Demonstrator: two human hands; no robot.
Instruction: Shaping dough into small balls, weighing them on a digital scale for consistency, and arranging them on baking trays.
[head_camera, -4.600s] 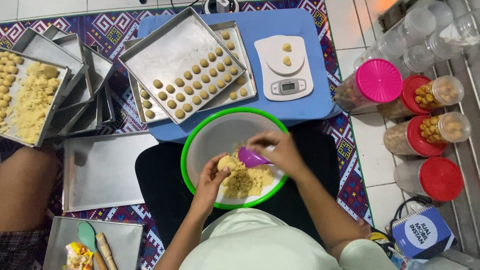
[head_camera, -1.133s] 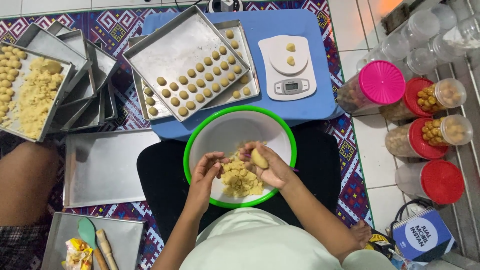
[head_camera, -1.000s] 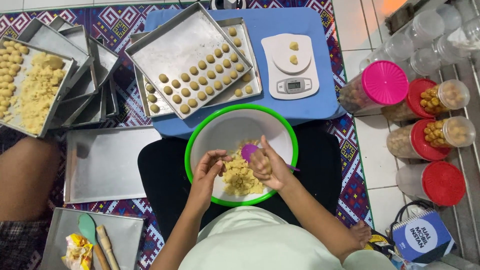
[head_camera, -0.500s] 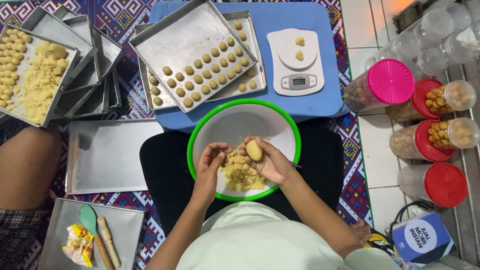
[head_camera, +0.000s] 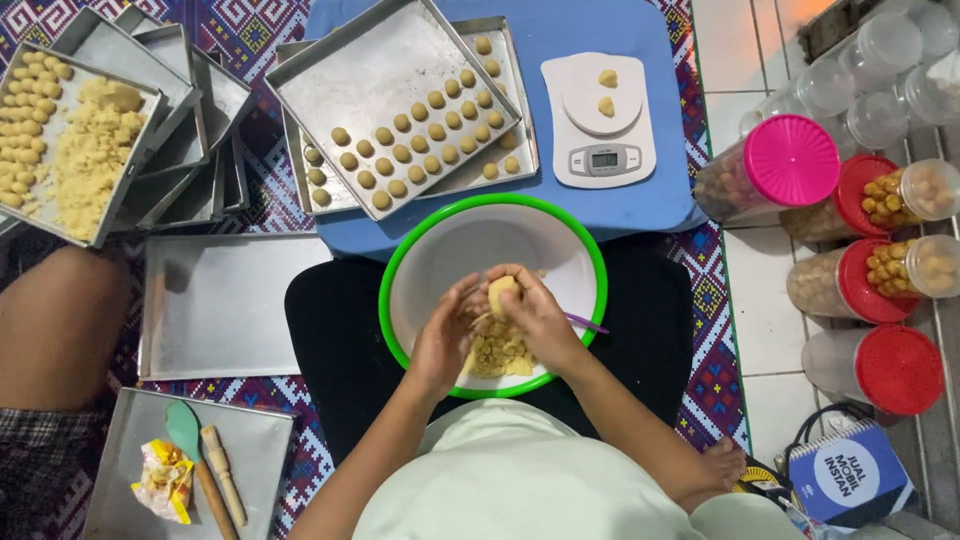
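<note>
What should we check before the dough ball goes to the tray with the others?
1. Dough ball held between left hand and right hand: ok.
2. Ball fully round: cannot tell, the hands hide part of it.
3. Baking tray has bare room beside its rows of balls: ok.
4. More dough in the green-rimmed bowl: ok.
5. Scale free: not ok, two dough pieces lie on it.
6. Purple tool handle out of the way: cannot tell.

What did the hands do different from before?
The right hand had been scooping with the purple scoop; now it presses a dough ball together with the left hand. The green-rimmed bowl, baking trays and scale stayed put.
</note>
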